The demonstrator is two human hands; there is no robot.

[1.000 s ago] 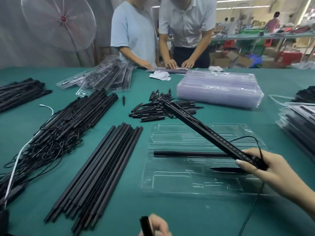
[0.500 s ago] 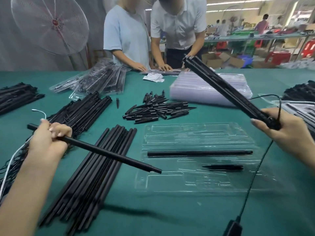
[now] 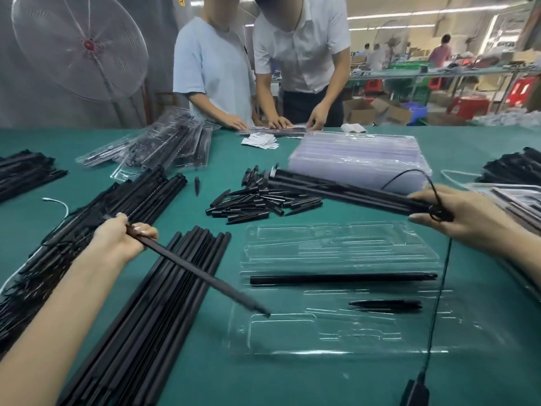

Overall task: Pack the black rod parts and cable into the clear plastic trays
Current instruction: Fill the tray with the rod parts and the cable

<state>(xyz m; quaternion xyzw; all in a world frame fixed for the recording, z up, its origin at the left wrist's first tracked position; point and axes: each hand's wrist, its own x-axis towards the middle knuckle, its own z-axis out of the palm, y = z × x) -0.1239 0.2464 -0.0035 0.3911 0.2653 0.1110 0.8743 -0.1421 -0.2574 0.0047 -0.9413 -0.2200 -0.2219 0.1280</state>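
A clear plastic tray (image 3: 336,332) lies open on the green table before me. In it lie a long black rod (image 3: 342,278) and a short pointed black piece (image 3: 386,304). My left hand (image 3: 123,238) grips a thin black rod (image 3: 199,271) that slants down to the tray's left edge. My right hand (image 3: 456,215) holds the end of a wide black bar (image 3: 336,190), nearly level above the tray's far side. The bar's black cable (image 3: 436,312) hangs down to a plug (image 3: 414,391) at the bottom edge.
A bundle of long black rods (image 3: 152,312) lies left of the tray, cabled bars (image 3: 87,224) further left. Short pointed pieces (image 3: 257,200) are heaped behind the tray, a stack of empty trays (image 3: 360,153) beyond. Two people (image 3: 263,68) work at the far edge. Packed trays (image 3: 158,148) lie at the back left.
My right hand lowered the wide bar from a steep upward tilt to nearly level. My left hand swung the thin rod's tip toward the tray's left edge.
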